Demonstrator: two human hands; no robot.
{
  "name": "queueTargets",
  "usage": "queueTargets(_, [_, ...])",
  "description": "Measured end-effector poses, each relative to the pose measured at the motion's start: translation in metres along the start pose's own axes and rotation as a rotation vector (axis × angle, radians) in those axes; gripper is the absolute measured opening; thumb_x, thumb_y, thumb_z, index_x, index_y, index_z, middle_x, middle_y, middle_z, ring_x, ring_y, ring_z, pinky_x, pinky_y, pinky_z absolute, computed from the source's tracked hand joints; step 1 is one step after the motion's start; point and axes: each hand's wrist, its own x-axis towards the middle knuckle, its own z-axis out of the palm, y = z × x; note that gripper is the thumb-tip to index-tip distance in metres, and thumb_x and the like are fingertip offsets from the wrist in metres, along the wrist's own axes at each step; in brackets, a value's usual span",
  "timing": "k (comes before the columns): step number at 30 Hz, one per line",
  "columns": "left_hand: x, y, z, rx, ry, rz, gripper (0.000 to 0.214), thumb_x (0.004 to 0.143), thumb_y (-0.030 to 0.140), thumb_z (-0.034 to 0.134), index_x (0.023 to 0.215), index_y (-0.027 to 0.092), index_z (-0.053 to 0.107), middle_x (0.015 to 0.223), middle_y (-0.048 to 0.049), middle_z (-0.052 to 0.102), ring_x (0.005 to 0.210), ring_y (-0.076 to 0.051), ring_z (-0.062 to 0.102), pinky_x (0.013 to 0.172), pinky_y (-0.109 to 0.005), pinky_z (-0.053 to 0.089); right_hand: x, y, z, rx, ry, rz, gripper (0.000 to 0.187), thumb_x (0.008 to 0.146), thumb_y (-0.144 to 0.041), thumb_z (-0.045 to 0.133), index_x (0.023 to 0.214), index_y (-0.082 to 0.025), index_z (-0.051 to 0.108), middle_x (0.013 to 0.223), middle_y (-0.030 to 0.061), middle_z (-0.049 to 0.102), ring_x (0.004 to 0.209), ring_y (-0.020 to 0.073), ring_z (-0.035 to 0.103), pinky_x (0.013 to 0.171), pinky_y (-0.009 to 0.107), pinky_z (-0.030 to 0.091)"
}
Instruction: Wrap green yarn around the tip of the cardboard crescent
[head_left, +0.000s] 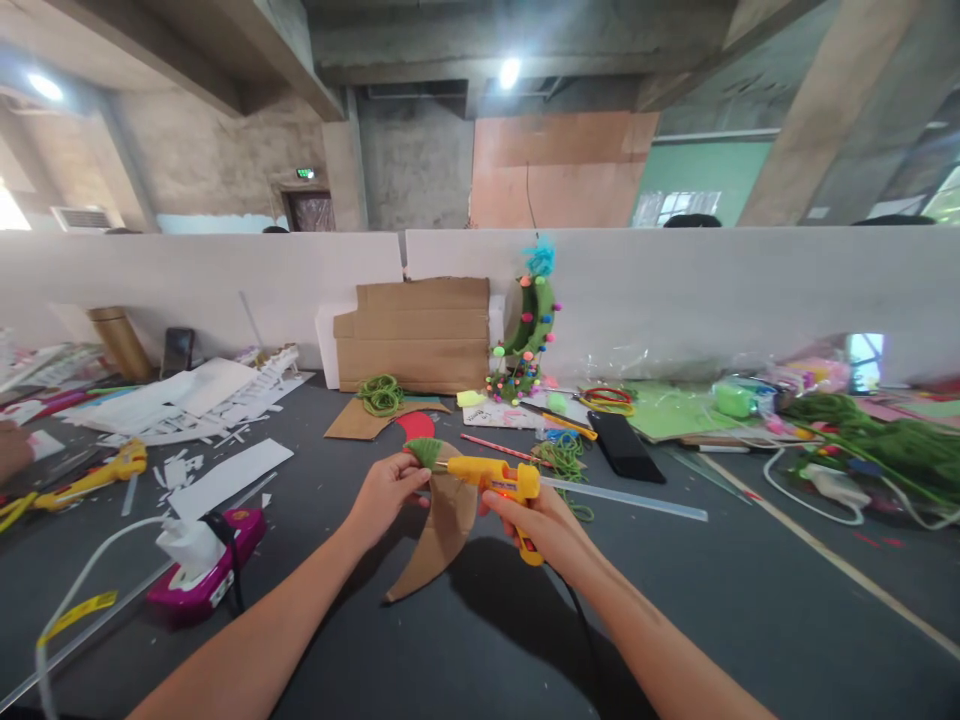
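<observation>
My left hand [390,494] pinches a brown cardboard crescent [444,525] near its upper tip, where green yarn [425,451] is wrapped around it. The crescent's bare lower part curves down to a point above the table. In my right hand [541,510] is a yellow hot glue gun [491,472], its fingers closed around the handle. The nozzle points left and reaches the edge of the green yarn; whether it touches cannot be made out. A clear glue stick sticks out behind the gun, and a black cord hangs below it.
A decorated green crescent [541,320] stands by the white partition [637,290], beside a cardboard sheet [420,335]. Behind my hands lie green yarn [381,394], a black phone [624,446] and a craft knife [559,419]. A magenta power strip [210,575] sits left; another person's hand [15,450] shows at far left.
</observation>
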Motion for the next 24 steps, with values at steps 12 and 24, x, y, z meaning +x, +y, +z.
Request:
queueTargets(12, [-0.003,0.004,0.004,-0.032,-0.002,-0.027,0.022,0.067,0.033,0.064,0.079,0.015,0.063,0.075,-0.0035,0.069,0.073,-0.019,0.064,0.058,-0.025,0.051,-0.001,-0.009,0.006,-0.034,0.062,0.040,0.030,0.070,-0.044,0.058,0.070,-0.014,0.061,0.050,-0.0035,0.046,0.043,0.0074,0.041,0.040,0.019,0.031])
queueTargets(24, [-0.002,0.006,0.010,0.001,0.003,-0.155,0.017,0.068,0.031,0.064,0.074,0.015,0.064,0.063,0.0006,0.063,0.063,-0.014,0.058,0.056,-0.024,0.051,-0.007,0.007,-0.007,-0.110,0.091,-0.180,0.033,0.071,-0.051,0.057,0.081,-0.020,0.061,0.075,0.0052,0.064,0.069,0.0194,0.060,0.059,0.025,0.047])
